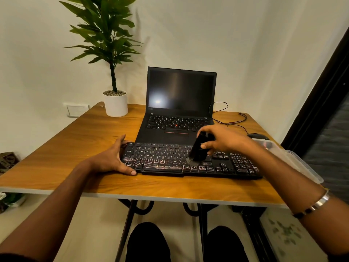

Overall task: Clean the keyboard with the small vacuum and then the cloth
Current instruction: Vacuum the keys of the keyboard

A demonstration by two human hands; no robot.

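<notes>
Head view, wooden table (79, 133), black keyboard (170, 159), laptop (179, 103), pale wall (264, 44)

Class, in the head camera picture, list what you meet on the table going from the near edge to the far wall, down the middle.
Table edge → keyboard → laptop → wall.
</notes>
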